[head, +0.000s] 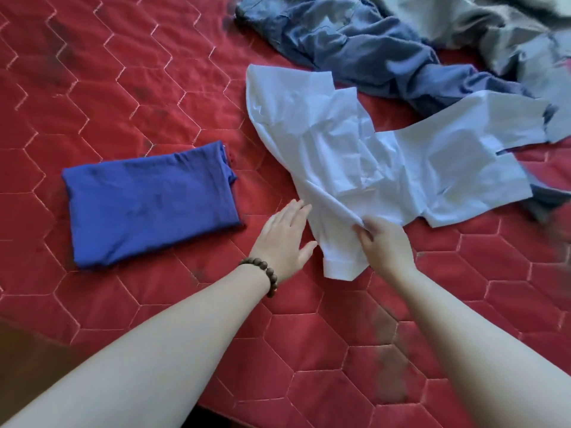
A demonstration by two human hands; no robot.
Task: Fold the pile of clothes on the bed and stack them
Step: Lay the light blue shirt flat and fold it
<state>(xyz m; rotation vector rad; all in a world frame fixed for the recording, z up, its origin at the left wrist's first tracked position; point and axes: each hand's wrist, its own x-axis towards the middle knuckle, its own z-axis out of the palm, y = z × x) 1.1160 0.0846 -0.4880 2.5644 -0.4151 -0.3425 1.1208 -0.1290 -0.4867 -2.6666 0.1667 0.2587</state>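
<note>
The right hand [386,242] is pinching a fold of the crumpled white shirt [355,149] lying mid-bed; the left hand [285,236], fingers straight and together, is resting beside its sleeve. A neatly folded blue rectangle [148,205] is lying left on the red quilt [123,72].

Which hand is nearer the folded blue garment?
Left. The left hand lies open just right of the blue garment; the right hand is farther right, pinching the white shirt.
</note>
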